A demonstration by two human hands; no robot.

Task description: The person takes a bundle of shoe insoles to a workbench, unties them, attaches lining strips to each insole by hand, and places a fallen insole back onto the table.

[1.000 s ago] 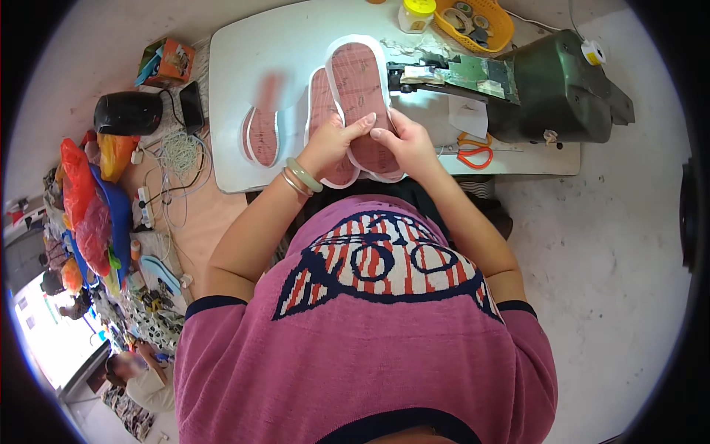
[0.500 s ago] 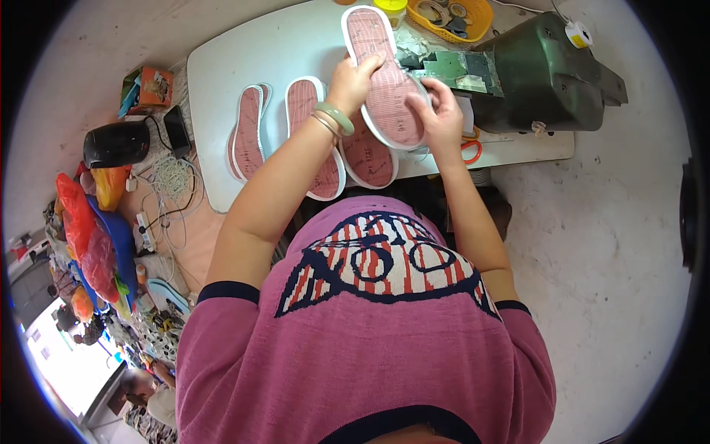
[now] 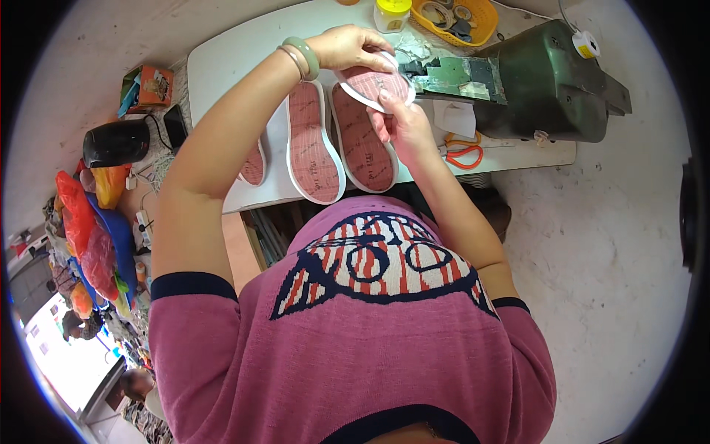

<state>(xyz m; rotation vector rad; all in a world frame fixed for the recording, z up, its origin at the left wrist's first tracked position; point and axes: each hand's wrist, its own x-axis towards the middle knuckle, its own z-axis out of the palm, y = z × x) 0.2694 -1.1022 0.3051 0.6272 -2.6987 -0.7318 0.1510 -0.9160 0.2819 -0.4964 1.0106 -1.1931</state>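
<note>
Both my hands hold one pink, white-rimmed insole [image 3: 367,80] beside the end of the green machine's arm. My left hand [image 3: 353,48] grips its far side, fingers bent over the edge, with bangles on that wrist. At its near right edge my right hand [image 3: 408,132] pinches the rim, thumb on top. Part of this insole is hidden by my left fingers. Below it on the table lie two similar insoles side by side, a left one [image 3: 310,144] and a right one [image 3: 367,152]. Another insole [image 3: 254,164] shows partly behind my left forearm.
The dark green machine [image 3: 543,81] stands at the right of the white table [image 3: 237,66]. Orange-handled scissors [image 3: 466,153] and white paper [image 3: 456,120] lie near it. At the back are a yellow-lidded jar [image 3: 391,16] and a yellow basket [image 3: 484,22] of tape rolls.
The held insole has turned from lengthwise to a foreshortened tilt. My left hand has moved to its far side, and my right hand has shifted left and nearer to me.
</note>
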